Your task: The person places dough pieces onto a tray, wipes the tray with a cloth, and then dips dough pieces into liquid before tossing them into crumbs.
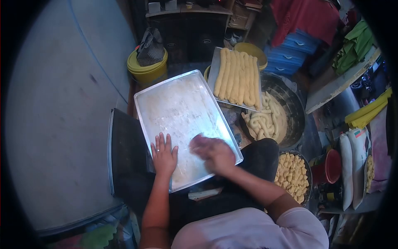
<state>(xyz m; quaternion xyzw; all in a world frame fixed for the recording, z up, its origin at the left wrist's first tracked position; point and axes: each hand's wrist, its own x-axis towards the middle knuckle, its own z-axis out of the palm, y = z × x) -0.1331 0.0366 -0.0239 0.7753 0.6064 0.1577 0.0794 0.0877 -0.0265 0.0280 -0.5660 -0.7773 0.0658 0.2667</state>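
Observation:
A shallow metal baking tray [182, 112] lies tilted across my lap. My left hand [164, 153] rests flat on its near left part, fingers spread, with a ring on one finger. Over the near right part of the tray is my right hand [220, 157], blurred by motion and closed around a dark reddish cloth [202, 145]. The cloth is bunched against the tray's surface. Beyond the tray's far right edge, a second tray [213, 74] carries several long rolls of dough [237, 76] side by side.
To the right, a large dark basin [296, 116] holds coiled dough ropes [265, 118]. Below it, a round container is full of small dough pieces [291, 174], beside a red bucket [333, 166]. A lidded yellow bucket [149, 74] stands far left, near a pale panel [62, 116].

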